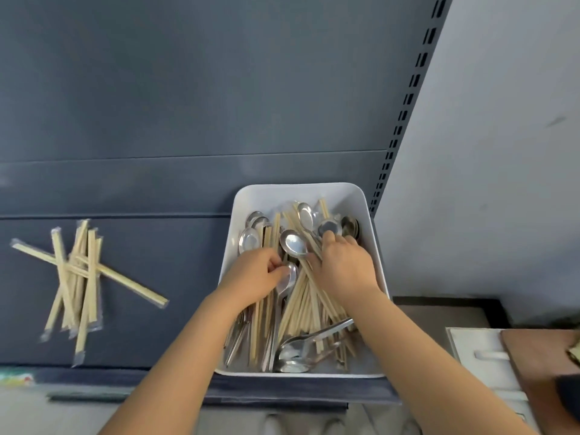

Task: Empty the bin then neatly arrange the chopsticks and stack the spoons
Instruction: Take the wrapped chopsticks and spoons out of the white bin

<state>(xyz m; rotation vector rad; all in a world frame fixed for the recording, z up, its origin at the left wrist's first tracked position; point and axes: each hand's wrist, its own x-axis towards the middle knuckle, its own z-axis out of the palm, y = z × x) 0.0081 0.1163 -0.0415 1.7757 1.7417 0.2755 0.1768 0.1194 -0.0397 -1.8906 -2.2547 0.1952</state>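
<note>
As both reach into bin (266,196), right hand (345,265) grips chopsticks (303,298), left hand (254,274) curled beside spoon (291,277), grasp unclear

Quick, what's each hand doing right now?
Left hand: pinching a spoon in the bin.
Right hand: gripping a bundle of chopsticks.

Dark blue shelf (163,246), two loads.
A white bin (270,199) sat at its right end; wrapped chopsticks (89,268) lay crossed near the left.
</note>
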